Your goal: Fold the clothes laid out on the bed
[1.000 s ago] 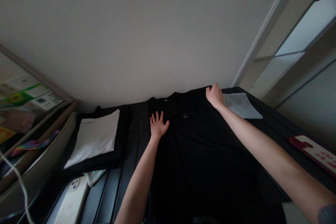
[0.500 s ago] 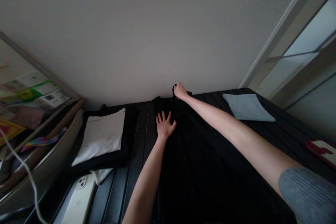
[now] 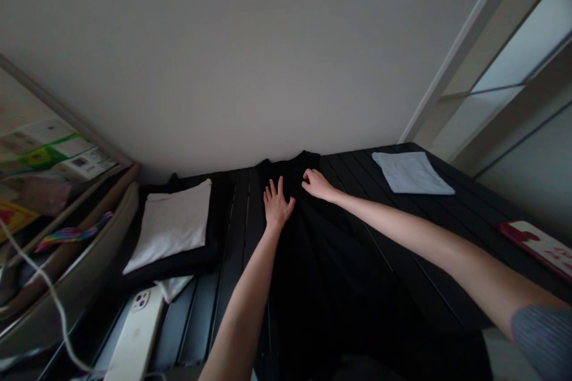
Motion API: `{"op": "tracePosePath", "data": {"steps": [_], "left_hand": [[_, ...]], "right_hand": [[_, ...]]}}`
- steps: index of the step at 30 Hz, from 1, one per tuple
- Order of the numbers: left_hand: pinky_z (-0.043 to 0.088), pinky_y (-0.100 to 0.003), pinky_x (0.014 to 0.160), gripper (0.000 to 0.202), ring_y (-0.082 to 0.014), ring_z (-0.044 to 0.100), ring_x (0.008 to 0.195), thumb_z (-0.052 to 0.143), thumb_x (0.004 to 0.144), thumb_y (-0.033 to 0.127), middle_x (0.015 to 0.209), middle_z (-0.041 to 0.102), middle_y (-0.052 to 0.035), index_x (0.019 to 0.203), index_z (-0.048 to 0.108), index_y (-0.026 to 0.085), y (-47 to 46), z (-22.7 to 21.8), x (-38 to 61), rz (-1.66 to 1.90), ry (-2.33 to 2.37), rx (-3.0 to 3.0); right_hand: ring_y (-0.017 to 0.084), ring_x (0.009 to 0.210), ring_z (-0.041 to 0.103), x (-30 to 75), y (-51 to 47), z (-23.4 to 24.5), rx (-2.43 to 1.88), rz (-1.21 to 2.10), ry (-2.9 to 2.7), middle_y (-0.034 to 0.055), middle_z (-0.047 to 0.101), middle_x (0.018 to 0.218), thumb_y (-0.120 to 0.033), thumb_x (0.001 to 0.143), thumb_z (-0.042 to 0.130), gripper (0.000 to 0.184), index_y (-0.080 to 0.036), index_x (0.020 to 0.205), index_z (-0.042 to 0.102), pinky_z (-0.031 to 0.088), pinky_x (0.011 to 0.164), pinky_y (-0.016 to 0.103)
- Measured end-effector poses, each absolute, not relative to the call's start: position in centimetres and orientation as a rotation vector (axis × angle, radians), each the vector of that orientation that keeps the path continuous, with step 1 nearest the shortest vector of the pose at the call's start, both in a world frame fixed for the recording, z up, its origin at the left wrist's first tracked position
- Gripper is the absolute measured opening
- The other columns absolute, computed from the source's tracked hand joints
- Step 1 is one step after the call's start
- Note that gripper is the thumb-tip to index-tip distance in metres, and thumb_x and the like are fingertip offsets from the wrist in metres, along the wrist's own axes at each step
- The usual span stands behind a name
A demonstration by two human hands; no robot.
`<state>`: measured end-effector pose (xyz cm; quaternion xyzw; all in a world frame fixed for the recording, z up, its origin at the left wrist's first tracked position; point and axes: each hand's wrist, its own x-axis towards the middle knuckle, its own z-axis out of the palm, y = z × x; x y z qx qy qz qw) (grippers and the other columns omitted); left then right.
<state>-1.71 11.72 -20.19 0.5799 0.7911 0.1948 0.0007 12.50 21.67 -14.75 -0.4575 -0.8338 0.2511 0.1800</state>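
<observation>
A black garment lies spread on the dark slatted table, its far end close to the wall. My left hand rests flat on its upper part with the fingers spread. To the right, my right hand has its fingers curled in a pinch at the garment's upper right side. The dark cloth between those fingertips is hard to make out. Folds run down the garment from beneath the right hand.
On the left, a folded light cloth lies on folded black fabric. A white phone sits nearer me, beside a fabric bin and a white cable. At right are a folded grey-blue cloth and a red-and-white item.
My right hand has come down from the garment's far edge and towards me. The garment's right side has shifted left, baring more table slats. My left hand remains flat on the cloth.
</observation>
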Motion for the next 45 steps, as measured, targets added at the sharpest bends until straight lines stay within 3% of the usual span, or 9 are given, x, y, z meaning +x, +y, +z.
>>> {"op": "tracePosePath", "data": {"steps": [5, 14, 17, 20, 25, 28, 32, 39, 45], "left_hand": [[0.014, -0.05, 0.116, 0.057, -0.0318, 0.012, 0.144, 0.043, 0.088, 0.036, 0.159, 0.014, 0.0014, 0.145, 0.035, 0.031, 11.4, -19.8, -1.6, 0.576, 2.375, 1.954], [0.026, -0.048, 0.11, 0.039, -0.0319, 0.03, 0.136, 0.045, 0.087, 0.027, 0.145, 0.041, -0.0133, 0.122, 0.057, 0.016, 11.3, -19.5, -0.9, 0.677, 2.478, 1.871], [0.035, -0.044, 0.104, 0.031, -0.0284, 0.043, 0.127, 0.044, 0.086, 0.019, 0.134, 0.051, -0.0139, 0.113, 0.06, 0.015, 10.9, -18.8, -0.7, 0.773, 2.474, 1.935], [0.04, -0.039, 0.097, 0.029, -0.0247, 0.052, 0.115, 0.044, 0.084, 0.012, 0.125, 0.057, -0.0109, 0.107, 0.061, 0.017, 9.6, -17.7, 0.0, 0.92, 2.437, 1.969], [0.043, -0.037, 0.093, 0.027, -0.0215, 0.057, 0.105, 0.048, 0.084, 0.011, 0.109, 0.064, -0.0068, 0.106, 0.06, 0.02, 4.3, -15.2, 4.3, 0.937, 1.926, 2.195], [0.042, -0.037, 0.095, 0.035, -0.0211, 0.055, 0.11, 0.057, 0.082, 0.017, 0.116, 0.06, -0.0057, 0.116, 0.056, 0.023, -0.1, -14.0, 8.3, 0.875, 1.601, 2.256], [0.047, -0.03, 0.08, 0.016, -0.0163, 0.06, 0.087, 0.053, 0.088, 0.03, 0.097, 0.061, -0.0045, 0.099, 0.056, 0.019, -4.4, -13.3, 12.8, 1.052, 1.676, 1.821], [0.042, -0.02, 0.061, 0.051, -0.0096, 0.055, 0.065, 0.06, 0.082, 0.027, 0.075, 0.056, 0.0044, 0.127, 0.038, 0.018, -8.8, -11.7, 16.5, 1.121, 1.572, 1.315], [0.041, -0.02, 0.055, 0.055, -0.0107, 0.055, 0.056, 0.054, 0.085, 0.023, 0.065, 0.059, 0.0066, 0.137, 0.038, 0.021, -14.6, -8.9, 15.9, 0.659, 1.67, 1.506]], "right_hand": [[0.025, 0.11, 0.051, 18.8, 14.1, -14.2, -1.049, 0.565, -2.642, 0.0134, 0.053, 0.114, -0.027, 0.084, 0.055, 0.028, -0.014, 0.109, 0.054, 0.039, 0.097, 0.038], [0.04, 0.121, 0.047, 28.4, 3.5, -14.2, -1.069, 0.491, -2.995, 0.0203, 0.027, 0.149, -0.035, 0.07, 0.068, 0.073, -0.016, 0.135, 0.041, 0.045, 0.092, 0.049], [0.037, 0.118, 0.051, 30.6, 1.8, -14.4, -1.105, 0.469, -2.958, 0.0205, 0.026, 0.15, -0.018, 0.073, 0.059, 0.061, -0.015, 0.132, 0.045, 0.047, 0.091, 0.047], [0.026, 0.105, 0.059, 32.1, 2.0, -13.7, -1.113, 0.561, -2.775, 0.0169, 0.052, 0.127, -0.007, 0.075, 0.046, 0.039, -0.014, 0.112, 0.056, 0.048, 0.089, 0.039], [0.022, 0.087, 0.062, 33.3, 4.4, -12.9, -1.04, 1.177, -2.271, 0.0054, 0.065, 0.087, -0.026, 0.085, 0.046, 0.016, -0.02, 0.086, 0.061, 0.05, 0.082, 0.037], [0.024, 0.097, 0.063, 33.0, 5.0, -14.0, -1.1, 1.487, -1.846, 0.0075, 0.069, 0.094, -0.034, 0.083, 0.053, 0.021, -0.02, 0.093, 0.065, 0.05, 0.086, 0.037], [0.026, 0.113, 0.059, 32.2, 4.6, -15.4, -1.276, 1.544, -1.497, 0.0099, 0.069, 0.111, -0.034, 0.079, 0.06, 0.031, -0.02, 0.105, 0.067, 0.047, 0.095, 0.039], [0.025, 0.1, 0.063, 31.7, 3.1, -12.4, -0.922, 1.249, -2.157, 0.0074, 0.07, 0.096, -0.041, 0.091, 0.048, 0.031, -0.018, 0.098, 0.069, 0.05, 0.089, 0.041], [0.021, 0.134, 0.038, 31.9, 1.7, -12.7, -0.474, 0.852, -2.626, 0.0062, 0.045, 0.145, -0.029, 0.095, 0.043, 0.041, -0.023, 0.134, 0.052, 0.03, 0.113, 0.043]]}}
